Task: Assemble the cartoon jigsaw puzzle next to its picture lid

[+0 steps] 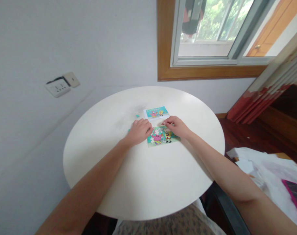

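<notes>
— What's lying around your hands?

— The jigsaw (163, 137) sits mid-table (94, 182). Its picture box (156, 113) is just beyond, with a loose piece (137, 115) left of that.

— And your grip?

— Your left hand (138, 131) curls over the jigsaw's left edge and hides it. Your right hand (177, 126) pinches at the far edge. I can't tell whether either holds a piece.

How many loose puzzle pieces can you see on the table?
2: one piece left of the box, another piece beside the left hand. More may hide under it or the right hand.
</notes>
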A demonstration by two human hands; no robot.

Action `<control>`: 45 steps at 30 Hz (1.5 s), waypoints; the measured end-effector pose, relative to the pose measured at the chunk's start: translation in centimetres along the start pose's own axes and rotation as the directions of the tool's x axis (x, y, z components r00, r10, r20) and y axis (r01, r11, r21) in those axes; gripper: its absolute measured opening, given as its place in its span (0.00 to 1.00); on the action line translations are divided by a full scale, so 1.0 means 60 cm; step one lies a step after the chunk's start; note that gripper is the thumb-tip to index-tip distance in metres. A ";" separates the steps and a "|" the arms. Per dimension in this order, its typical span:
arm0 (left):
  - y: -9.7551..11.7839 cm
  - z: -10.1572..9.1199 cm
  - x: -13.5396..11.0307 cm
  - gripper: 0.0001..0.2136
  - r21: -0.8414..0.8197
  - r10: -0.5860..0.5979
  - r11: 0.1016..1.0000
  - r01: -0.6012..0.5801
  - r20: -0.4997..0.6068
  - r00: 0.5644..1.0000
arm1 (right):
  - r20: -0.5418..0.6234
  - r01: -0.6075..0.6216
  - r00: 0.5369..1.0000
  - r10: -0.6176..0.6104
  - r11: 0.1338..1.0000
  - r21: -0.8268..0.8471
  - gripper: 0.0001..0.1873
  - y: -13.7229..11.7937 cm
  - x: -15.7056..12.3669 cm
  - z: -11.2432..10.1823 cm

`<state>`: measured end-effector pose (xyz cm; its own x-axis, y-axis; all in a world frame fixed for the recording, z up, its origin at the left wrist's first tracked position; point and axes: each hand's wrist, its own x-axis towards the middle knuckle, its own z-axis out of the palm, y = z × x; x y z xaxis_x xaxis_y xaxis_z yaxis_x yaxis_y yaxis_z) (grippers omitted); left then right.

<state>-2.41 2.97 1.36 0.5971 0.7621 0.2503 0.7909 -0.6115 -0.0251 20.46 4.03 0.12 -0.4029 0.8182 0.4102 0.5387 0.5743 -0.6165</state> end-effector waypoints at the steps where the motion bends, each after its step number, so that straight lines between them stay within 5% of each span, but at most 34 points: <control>1: 0.000 0.000 -0.001 0.13 0.001 0.003 1.000 -0.003 0.004 1.000 | 0.014 0.025 1.000 -0.025 1.000 -0.013 0.12 -0.002 -0.001 0.001; 17: 0.001 0.008 0.001 0.13 -0.073 -0.048 0.996 0.047 -0.011 0.999 | 0.124 0.127 0.986 -0.108 0.978 -0.165 0.12 -0.011 -0.006 0.014; 33: 0.007 0.006 -0.003 0.11 0.070 0.030 0.997 -0.029 -0.018 0.999 | 0.208 0.147 0.974 -0.088 0.946 -0.289 0.14 -0.027 -0.011 0.014; 45: -0.013 -0.005 -0.008 0.13 -0.151 -0.061 0.986 0.070 0.058 0.996 | 0.281 0.227 0.953 -0.116 0.885 -0.406 0.20 -0.051 -0.018 0.005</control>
<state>-3.34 3.00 1.57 0.5543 0.8092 0.1947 0.8010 -0.5822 0.1392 19.00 1.40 1.34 -0.6542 0.7053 0.2731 0.6857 0.7055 -0.1791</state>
